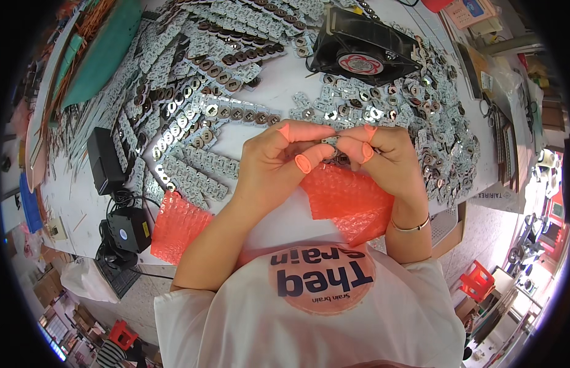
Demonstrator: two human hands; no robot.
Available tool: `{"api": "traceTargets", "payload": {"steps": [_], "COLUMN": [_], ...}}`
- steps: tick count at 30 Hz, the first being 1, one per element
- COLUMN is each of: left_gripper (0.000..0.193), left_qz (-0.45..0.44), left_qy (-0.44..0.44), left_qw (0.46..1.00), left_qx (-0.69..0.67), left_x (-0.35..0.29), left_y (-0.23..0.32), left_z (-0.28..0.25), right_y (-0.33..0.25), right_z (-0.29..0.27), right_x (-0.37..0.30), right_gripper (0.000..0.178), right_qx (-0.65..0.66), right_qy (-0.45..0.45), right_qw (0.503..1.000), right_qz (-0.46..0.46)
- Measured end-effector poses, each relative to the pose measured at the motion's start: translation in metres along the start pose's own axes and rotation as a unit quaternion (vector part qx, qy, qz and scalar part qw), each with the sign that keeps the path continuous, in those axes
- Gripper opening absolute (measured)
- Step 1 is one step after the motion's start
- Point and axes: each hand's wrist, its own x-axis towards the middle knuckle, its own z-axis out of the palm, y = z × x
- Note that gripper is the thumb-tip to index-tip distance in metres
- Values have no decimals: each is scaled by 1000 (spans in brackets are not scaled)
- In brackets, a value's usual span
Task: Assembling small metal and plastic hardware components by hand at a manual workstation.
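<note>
Over the near middle of the table, my left hand and my right hand meet fingertip to fingertip. Orange rubber finger cots cover the thumb and index finger of each. Pinched between them is a small circuit board piece, mostly hidden by the fingers. Below the hands lies a sheet of red bubble wrap. Beyond my left hand runs a strip of joined circuit boards with round dark parts. A heap of separate small boards with round metal parts spreads beside my right hand.
A black fan stands at the back. Strips of boards cover the far left, near a green tray with copper-coloured wires. Two black boxes with cables sit left, beside more red bubble wrap.
</note>
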Motion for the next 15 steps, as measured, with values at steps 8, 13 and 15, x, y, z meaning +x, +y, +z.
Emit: {"api": "traceTargets", "payload": {"steps": [8,13,15], "left_gripper": [24,25,25], "left_qz": [-67,-94,-103], "left_qy": [-73,-53,-52], "left_qw": [991,986,984], "left_qx": [-94,-131,-137], "left_x": [1,-1,-1], "left_y": [10,9,10], "left_z": [-8,-6,-5], "right_y": [-7,-6,-5], "right_z": [9,10,9], "right_x": [-3,-2,-3], "right_gripper": [17,18,18], "right_qx": [168,152,152], "right_qy": [13,-2,-3], "right_qw": [982,985,985], "right_qz": [86,85,84]}}
